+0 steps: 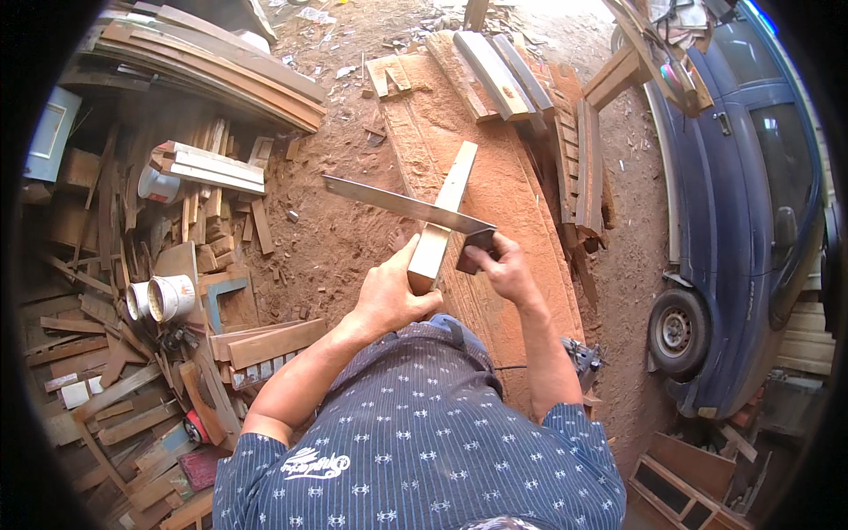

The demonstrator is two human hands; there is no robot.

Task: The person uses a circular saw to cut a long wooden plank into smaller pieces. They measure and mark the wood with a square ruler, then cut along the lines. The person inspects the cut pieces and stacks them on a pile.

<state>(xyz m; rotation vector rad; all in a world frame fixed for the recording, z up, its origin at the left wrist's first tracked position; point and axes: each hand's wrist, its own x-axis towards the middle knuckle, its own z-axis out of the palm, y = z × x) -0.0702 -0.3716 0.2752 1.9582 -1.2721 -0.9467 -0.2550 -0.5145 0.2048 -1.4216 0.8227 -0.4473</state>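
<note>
A hand saw (380, 196) with a long metal blade and dark handle lies across a pale wooden bar (430, 252). My right hand (508, 268) is wrapped round the saw's handle. The blade reaches leftward over the middle of the bar; whether its teeth have cut into the wood I cannot make out. My left hand (389, 287) grips the near end of the bar from the left side. The bar points away from me over a workbench (521, 185) coated in sawdust.
Thick timber pieces (495, 75) lie on the bench's far end. Scrap wood (115, 353) and white buckets (170, 299) crowd the left. Stacked planks (212, 66) stand at far left. A blue vehicle (724, 203) is parked on the right. A power tool (585, 360) sits by the bench's near right edge.
</note>
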